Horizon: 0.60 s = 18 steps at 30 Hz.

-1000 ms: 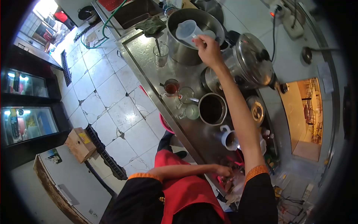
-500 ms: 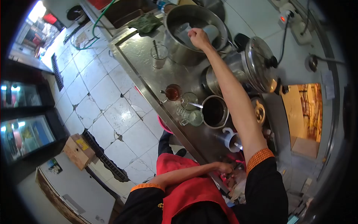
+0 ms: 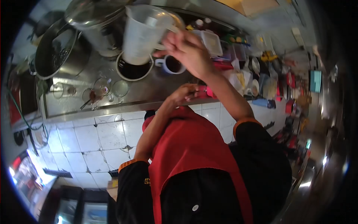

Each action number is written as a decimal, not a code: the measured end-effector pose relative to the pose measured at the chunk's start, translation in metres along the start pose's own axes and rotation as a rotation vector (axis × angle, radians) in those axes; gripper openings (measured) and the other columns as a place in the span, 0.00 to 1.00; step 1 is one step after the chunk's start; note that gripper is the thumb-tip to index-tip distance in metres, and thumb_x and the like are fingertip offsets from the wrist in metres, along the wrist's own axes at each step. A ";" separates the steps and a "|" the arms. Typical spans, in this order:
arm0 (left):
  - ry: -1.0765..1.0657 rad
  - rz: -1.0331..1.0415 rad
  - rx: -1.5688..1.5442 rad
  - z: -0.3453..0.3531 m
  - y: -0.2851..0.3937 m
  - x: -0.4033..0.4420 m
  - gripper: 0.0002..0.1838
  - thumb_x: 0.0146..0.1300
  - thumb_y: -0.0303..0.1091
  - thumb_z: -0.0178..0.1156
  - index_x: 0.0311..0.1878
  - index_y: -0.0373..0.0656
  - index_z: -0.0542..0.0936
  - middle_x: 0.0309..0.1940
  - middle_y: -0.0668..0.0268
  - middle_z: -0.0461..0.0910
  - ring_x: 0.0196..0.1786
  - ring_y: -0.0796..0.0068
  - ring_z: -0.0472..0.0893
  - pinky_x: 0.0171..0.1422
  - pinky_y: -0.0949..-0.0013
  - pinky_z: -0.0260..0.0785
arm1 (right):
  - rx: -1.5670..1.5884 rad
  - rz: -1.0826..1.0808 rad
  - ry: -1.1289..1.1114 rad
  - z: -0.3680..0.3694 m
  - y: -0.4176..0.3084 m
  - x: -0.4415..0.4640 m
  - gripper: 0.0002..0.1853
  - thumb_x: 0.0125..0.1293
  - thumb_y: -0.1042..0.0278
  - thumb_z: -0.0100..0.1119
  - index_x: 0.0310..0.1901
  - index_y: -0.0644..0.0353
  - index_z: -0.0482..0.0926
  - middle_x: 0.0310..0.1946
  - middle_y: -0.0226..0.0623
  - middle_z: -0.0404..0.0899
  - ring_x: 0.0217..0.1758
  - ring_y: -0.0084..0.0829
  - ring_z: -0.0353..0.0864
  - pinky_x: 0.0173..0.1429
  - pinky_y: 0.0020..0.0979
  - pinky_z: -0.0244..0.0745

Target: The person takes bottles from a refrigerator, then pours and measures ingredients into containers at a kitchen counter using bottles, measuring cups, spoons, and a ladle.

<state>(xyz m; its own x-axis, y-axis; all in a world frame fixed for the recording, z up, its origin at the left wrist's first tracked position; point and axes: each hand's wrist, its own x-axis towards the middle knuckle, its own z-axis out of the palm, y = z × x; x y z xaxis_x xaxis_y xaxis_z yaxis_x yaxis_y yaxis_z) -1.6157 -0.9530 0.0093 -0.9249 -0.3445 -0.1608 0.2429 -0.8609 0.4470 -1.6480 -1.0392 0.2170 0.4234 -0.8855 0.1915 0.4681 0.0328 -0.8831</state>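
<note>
My right hand [image 3: 184, 46] is closed on the handle of a clear plastic pitcher [image 3: 143, 31]. The pitcher is nearly upright, its base in front of a pot of dark liquid [image 3: 130, 72]; whether they touch is unclear. Just right of that pot is a white-handled mug [image 3: 173, 64] with dark contents. My left hand [image 3: 182, 94] has curled fingers at the counter's front edge, beside a pink-red object [image 3: 209, 91]; what it grips is too small to make out. Glass mugs [image 3: 121, 88] and a glass of reddish liquid [image 3: 89, 96] are left of the pot.
A large steel pot [image 3: 56, 50] holding liquid is at the far left, beside a lidded steel vessel [image 3: 97, 18]. A drinking glass [image 3: 63, 90] lies in view near the counter's left end. Containers [image 3: 210, 43] and bottles crowd the back right. Tiled floor [image 3: 108, 136] shows below the counter.
The view has swung round to the right. My right hand has lifted the pitcher out of the large steel pot and brought it over by the dark-liquid pot. My left hand remains near the pink-red things.
</note>
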 end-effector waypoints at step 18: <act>-0.103 -0.030 -0.740 0.040 -0.002 0.053 0.06 0.76 0.27 0.46 0.42 0.42 0.72 0.29 0.71 0.72 0.17 0.87 0.61 0.23 0.81 0.57 | -1.391 0.262 0.631 -0.155 -0.048 -0.291 0.09 0.74 0.71 0.52 0.38 0.68 0.76 0.27 0.46 0.79 0.33 0.41 0.83 0.40 0.36 0.75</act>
<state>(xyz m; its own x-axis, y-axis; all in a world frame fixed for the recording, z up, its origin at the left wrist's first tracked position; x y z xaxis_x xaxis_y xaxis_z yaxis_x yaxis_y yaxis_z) -1.6767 -0.9547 0.0346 -0.9482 -0.3113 -0.0641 0.3167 -0.9089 -0.2711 -1.9141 -0.8552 0.1367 -0.1767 -0.9807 0.0841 -0.7810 0.0877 -0.6184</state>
